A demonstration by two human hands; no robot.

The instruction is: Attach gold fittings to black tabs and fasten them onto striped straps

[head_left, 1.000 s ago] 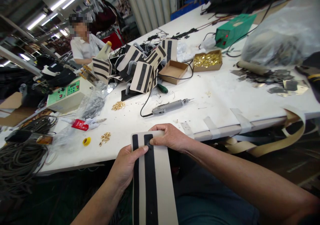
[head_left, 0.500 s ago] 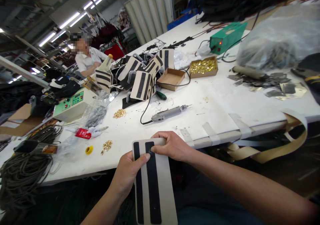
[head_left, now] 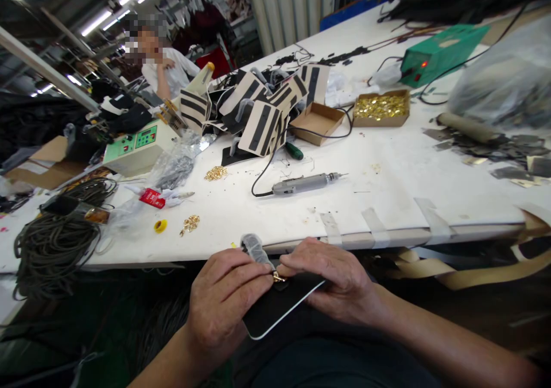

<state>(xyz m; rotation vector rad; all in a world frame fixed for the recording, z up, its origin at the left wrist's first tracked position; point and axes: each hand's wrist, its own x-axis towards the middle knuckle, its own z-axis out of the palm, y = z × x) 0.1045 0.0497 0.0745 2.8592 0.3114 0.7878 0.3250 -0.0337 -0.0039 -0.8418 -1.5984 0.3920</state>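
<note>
In the head view, the black flat panel [head_left: 269, 310] is held tilted above the person's lap, just in front of the near edge of the white table [head_left: 387, 167]. The left hand [head_left: 230, 296] is bent narrow and grips the left part of the panel, its fingertips beside the gold metal fitting [head_left: 278, 277]. The right hand [head_left: 333, 279] is also nearly closed: it holds the right side, with fingertips at this fitting. A plastic-wrapped strap [head_left: 255, 249] rises behind it. To do this step well, I think the left hand should keep the panel steady while the right fingertips adjust the fitting gently, without bending the panel or pulling the strap. What lies under the fingers I cannot tell.
</note>
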